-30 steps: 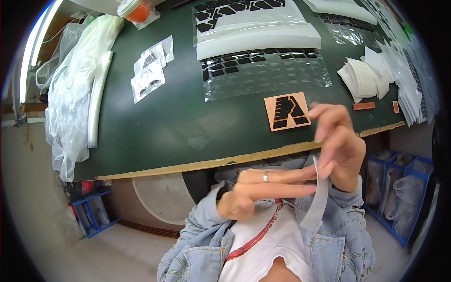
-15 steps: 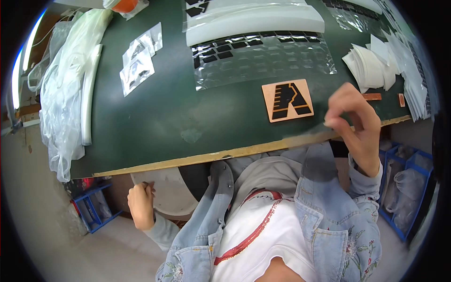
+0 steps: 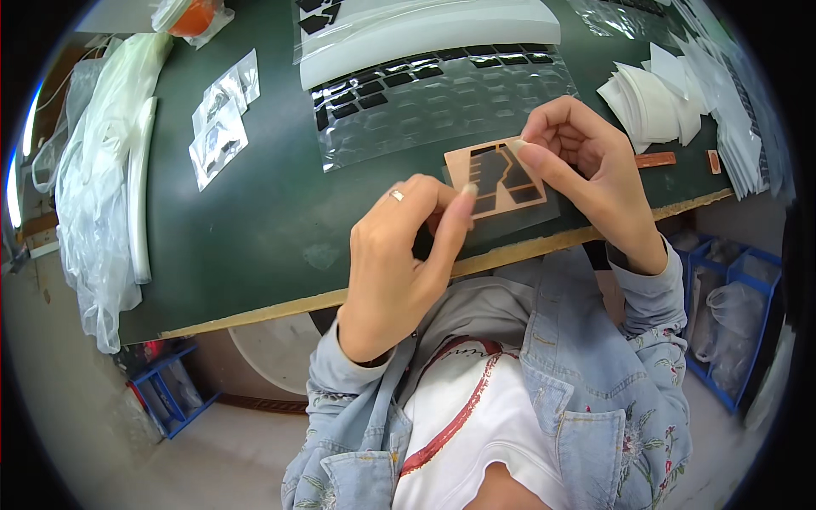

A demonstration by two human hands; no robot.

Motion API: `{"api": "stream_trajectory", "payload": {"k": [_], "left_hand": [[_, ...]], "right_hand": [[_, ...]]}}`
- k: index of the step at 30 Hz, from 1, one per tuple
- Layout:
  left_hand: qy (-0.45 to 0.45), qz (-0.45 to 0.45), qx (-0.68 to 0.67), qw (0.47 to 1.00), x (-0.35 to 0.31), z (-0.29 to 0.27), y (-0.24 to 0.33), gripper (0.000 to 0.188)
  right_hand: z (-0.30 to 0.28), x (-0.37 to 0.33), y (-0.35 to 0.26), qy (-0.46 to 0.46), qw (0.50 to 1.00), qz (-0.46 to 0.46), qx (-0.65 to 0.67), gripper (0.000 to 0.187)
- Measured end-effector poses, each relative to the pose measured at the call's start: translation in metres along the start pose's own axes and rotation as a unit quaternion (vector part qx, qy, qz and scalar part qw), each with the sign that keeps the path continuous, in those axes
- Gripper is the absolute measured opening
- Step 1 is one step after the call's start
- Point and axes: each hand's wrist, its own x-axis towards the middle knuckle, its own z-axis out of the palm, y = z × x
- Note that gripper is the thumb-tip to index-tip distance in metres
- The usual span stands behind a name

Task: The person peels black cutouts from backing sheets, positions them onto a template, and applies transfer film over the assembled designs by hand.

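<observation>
A square copper-coloured plate (image 3: 463, 163) with black shaped pieces lies near the table's front edge. A thin clear film (image 3: 540, 215) shows past its lower right side; I cannot tell whether it lies over or under the plate. My right hand (image 3: 586, 161) is closed at the plate's upper right corner, thumb and fingertips pinching the film. At the left edge, my left hand (image 3: 399, 246), with a ring on one finger, is closed in a pinch on the film; its fingertips are partly hidden behind the thumb.
Clear sheets with black pieces (image 3: 416, 75) lie behind the plate. White paper slips (image 3: 650, 106) and a reddish strip (image 3: 655, 160) are to the right. Small clear packets (image 3: 218, 140) and plastic bags (image 3: 102, 187) lie left. Blue racks (image 3: 735, 314) stand below the table.
My left hand has risen from below the table edge to the plate's left side. My right hand has moved left with the film, onto the plate. The view has shifted slightly.
</observation>
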Motion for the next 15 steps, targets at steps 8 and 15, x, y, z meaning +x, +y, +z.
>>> {"api": "stream_trajectory", "payload": {"k": [8,15], "left_hand": [[0.08,0.089,0.237,0.964,0.015,0.021,-0.01,0.02],[0.076,0.088,0.291,0.95,0.018,0.023,-0.009,0.018]], "right_hand": [[0.006,0.003,0.007,0.057,0.993,-0.025,-0.096,0.029],[0.008,0.003,0.009,0.074,0.989,-0.035,-0.126,0.039]]}}
